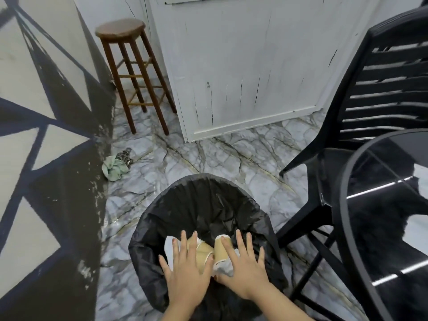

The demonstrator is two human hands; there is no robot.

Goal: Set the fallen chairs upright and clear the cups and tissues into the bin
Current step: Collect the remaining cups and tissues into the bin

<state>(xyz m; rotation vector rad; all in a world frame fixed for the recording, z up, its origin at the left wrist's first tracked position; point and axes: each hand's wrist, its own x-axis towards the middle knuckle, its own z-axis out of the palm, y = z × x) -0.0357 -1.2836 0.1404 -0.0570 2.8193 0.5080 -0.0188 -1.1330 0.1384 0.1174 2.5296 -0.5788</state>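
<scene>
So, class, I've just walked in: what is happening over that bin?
A person holds both hands flat, fingers spread, over a black-lined bin. Under the left hand and right hand are two tan paper cups and white tissues, over or in the bin. A black chair stands upright beside it.

Tan cups (214,252) and white tissues (171,247) in black-lined bin (208,193); black chair (361,112) upright

Your single head-worn wide-angle view looks forward and steeply down from close above the bin (166,205), with your two hands at the bottom edge, the stool (129,66) farther off at upper left, and the chair (370,107) at right.
</scene>
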